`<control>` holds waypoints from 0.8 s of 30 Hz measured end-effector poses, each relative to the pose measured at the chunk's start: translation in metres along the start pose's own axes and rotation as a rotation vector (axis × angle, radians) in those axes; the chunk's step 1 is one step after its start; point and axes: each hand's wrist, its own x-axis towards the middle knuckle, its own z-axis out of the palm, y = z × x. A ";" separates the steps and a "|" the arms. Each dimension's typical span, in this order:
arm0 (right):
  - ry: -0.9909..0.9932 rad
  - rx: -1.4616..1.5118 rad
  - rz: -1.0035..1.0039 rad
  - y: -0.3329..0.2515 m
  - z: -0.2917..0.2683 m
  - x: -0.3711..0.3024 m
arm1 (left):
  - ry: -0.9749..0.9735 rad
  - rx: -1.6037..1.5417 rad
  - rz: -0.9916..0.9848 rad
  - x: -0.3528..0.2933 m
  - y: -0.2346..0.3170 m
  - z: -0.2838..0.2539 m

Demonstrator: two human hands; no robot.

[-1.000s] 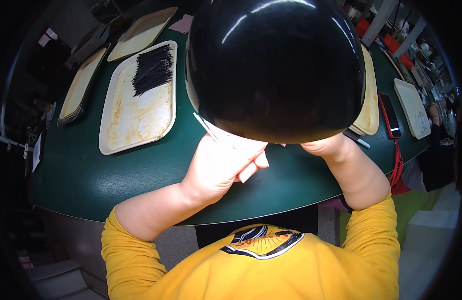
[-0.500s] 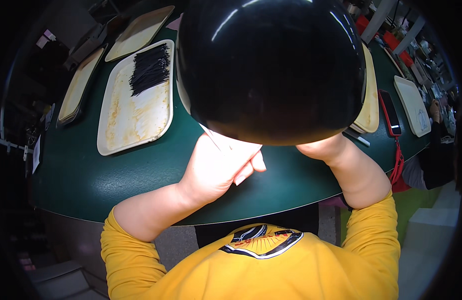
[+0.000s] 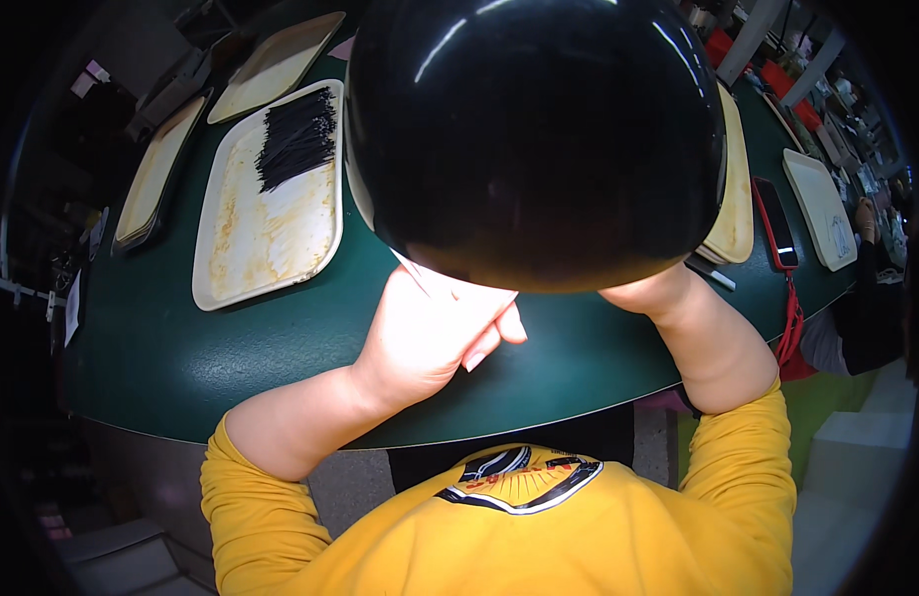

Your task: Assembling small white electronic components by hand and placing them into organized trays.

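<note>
A person's left hand point(image 3: 430, 323), partly hidden beneath a glossy black dome point(image 3: 539, 149), curls around thin pale strands point(image 3: 408, 266). At that hand's three o'clock, the right hand point(image 3: 646, 292) is mostly covered by the dome; its grip cannot be told. At the left hand's ten o'clock, a cream tray point(image 3: 266, 238) bearing black strands point(image 3: 297, 141) rests on the green surface point(image 3: 241, 348). A red-cased phone point(image 3: 774, 223) lies at the right hand's two o'clock.

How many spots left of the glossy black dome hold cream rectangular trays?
3: the cream rectangular tray bearing thin black strands, nearest the glossy black dome; another cream tray beyond it; and a cream tray stack at far left. The stack may hide further trays.
</note>
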 end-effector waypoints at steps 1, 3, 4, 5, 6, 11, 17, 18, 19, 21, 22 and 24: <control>-0.028 -0.097 -0.007 -0.001 -0.002 0.001 | -0.008 0.035 0.003 0.000 -0.001 -0.001; -0.059 -0.191 -0.016 0.000 -0.005 0.001 | -0.012 0.070 0.006 -0.001 -0.001 -0.002; -0.072 -0.257 -0.074 0.002 -0.005 0.001 | -0.002 0.078 0.003 -0.001 -0.001 -0.001; -0.084 -0.327 -0.131 0.003 -0.007 0.000 | 0.006 0.085 0.001 0.000 0.000 0.000; -0.085 -0.329 -0.131 0.003 -0.008 0.001 | 0.005 0.084 0.001 0.000 -0.001 -0.001; -0.153 -0.295 -0.144 -0.003 -0.004 0.002 | -0.025 0.035 -0.010 0.000 -0.001 -0.001; -0.199 0.430 0.226 0.019 -0.008 0.000 | -0.067 -0.024 0.016 0.000 -0.004 -0.004; -0.214 0.515 0.196 0.021 -0.008 0.000 | -0.068 -0.026 0.017 0.000 -0.003 -0.003; -0.224 0.505 0.211 0.015 -0.008 0.001 | -0.089 -0.060 0.001 0.000 -0.003 -0.002; -0.238 0.505 0.225 0.003 -0.004 0.003 | -0.100 -0.092 -0.015 0.000 -0.003 -0.004; -0.180 0.472 0.335 -0.005 -0.001 0.004 | -0.103 -0.096 0.014 -0.001 -0.004 -0.006; -0.120 0.436 0.442 -0.009 0.001 0.004 | -0.107 -0.100 0.045 -0.001 -0.005 -0.007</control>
